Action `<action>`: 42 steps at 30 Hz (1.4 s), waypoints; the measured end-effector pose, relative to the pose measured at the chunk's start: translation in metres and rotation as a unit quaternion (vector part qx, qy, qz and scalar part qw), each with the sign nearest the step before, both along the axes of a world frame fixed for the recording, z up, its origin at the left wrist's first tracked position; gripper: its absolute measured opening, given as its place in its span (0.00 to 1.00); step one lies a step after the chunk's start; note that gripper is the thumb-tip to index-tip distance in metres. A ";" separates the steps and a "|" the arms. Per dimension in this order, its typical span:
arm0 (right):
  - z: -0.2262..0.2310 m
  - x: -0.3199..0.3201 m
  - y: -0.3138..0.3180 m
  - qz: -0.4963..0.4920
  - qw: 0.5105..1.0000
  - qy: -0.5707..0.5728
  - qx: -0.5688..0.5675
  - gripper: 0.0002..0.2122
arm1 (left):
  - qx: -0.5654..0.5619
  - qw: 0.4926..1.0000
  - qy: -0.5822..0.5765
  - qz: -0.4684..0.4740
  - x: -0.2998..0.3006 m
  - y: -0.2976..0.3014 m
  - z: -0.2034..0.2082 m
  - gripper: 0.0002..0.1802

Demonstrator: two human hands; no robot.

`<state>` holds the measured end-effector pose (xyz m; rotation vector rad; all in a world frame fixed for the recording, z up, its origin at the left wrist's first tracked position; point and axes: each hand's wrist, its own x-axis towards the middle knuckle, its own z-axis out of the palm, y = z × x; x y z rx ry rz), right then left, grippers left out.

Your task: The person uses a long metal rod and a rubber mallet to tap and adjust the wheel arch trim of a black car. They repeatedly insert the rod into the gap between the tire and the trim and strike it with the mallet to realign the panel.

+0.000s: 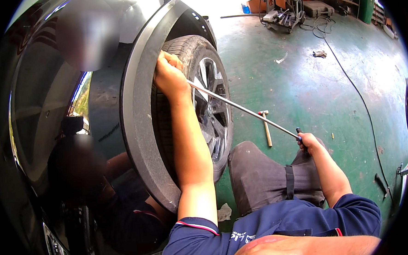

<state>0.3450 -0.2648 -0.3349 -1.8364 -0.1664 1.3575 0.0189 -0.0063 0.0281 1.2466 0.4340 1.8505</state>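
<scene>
A long thin metal rod (pixel 244 109) runs from the wheel arch out to the right. My left hand (pixel 169 74) grips its far end up against the tyre (pixel 186 50), just inside the grey plastic arch trim (pixel 138 108). My right hand (pixel 308 141) is closed on the rod's dark handle end, above my bent knee (pixel 252 171). The tyre carries a dark spoked alloy wheel (pixel 212 111). The black car body (pixel 52 135) fills the left side and reflects me.
A hammer (pixel 266 126) with a wooden handle lies on the green floor beyond the rod. A black cable (pixel 356 92) snakes across the floor to the right. A tool cart (pixel 281 10) and boxes stand at the back. A rag scrap (pixel 224 212) lies by my knee.
</scene>
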 end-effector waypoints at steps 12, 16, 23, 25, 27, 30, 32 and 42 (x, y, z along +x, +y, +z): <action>-0.066 -0.090 0.033 -0.076 0.991 0.081 0.078 0.09 | 0.049 0.999 0.005 -0.009 -0.006 0.004 0.001 0.24; -0.047 -0.068 0.028 -0.048 0.996 0.065 0.042 0.10 | 0.044 0.999 -0.005 -0.026 -0.008 0.008 -0.001 0.24; 0.002 0.000 0.009 0.020 1.000 0.008 -0.007 0.11 | 0.042 0.998 -0.011 -0.048 -0.002 0.001 -0.001 0.24; 0.004 0.004 0.008 0.004 1.000 0.008 -0.009 0.12 | 0.044 0.997 -0.012 -0.057 -0.001 0.000 0.000 0.23; 0.000 0.003 0.003 0.005 1.000 0.007 -0.007 0.12 | 0.042 0.997 -0.013 -0.059 0.001 0.000 0.001 0.23; 0.001 0.005 -0.001 0.008 1.000 0.008 -0.005 0.12 | 0.029 0.998 -0.018 -0.055 0.001 -0.001 0.002 0.23; 0.005 0.008 -0.006 0.005 1.000 0.008 -0.007 0.12 | 0.028 0.998 -0.019 -0.048 0.002 -0.001 0.001 0.22; 0.017 0.007 -0.017 0.000 1.000 -0.016 -0.018 0.12 | 0.025 0.999 -0.010 -0.031 0.004 -0.004 0.002 0.22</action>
